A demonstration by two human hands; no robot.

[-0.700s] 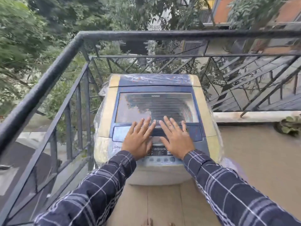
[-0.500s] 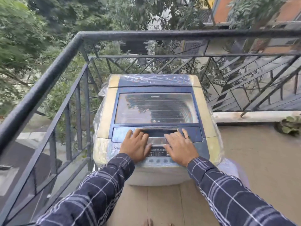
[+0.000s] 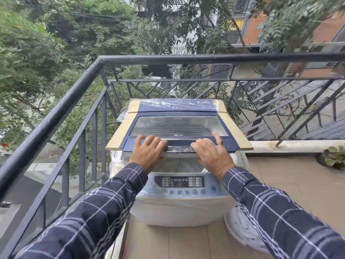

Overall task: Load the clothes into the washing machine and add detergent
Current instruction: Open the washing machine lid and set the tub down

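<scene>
A white top-loading washing machine (image 3: 186, 208) wrapped in clear plastic stands in the balcony corner. Its blue lid (image 3: 177, 126) with a glass window is raised at the front, and a strip of the pale drum (image 3: 177, 164) shows beneath it. My left hand (image 3: 147, 152) grips the lid's front handle on the left, fingers curled over the edge. On the right end of that handle my right hand (image 3: 211, 154) holds on, index finger sticking up. The control panel (image 3: 180, 182) sits below my hands. No clothes or detergent are in view.
A black metal railing (image 3: 61, 109) runs along the left and behind the machine. A white plastic-wrapped object (image 3: 240, 227) sits on the tiled floor (image 3: 289, 176) at the machine's right. A potted plant (image 3: 334, 157) stands at the far right by the ledge.
Both hands slid back from the window to the lid's front edge, took hold of it and lifted it, uncovering the drum opening. The camera has tilted up.
</scene>
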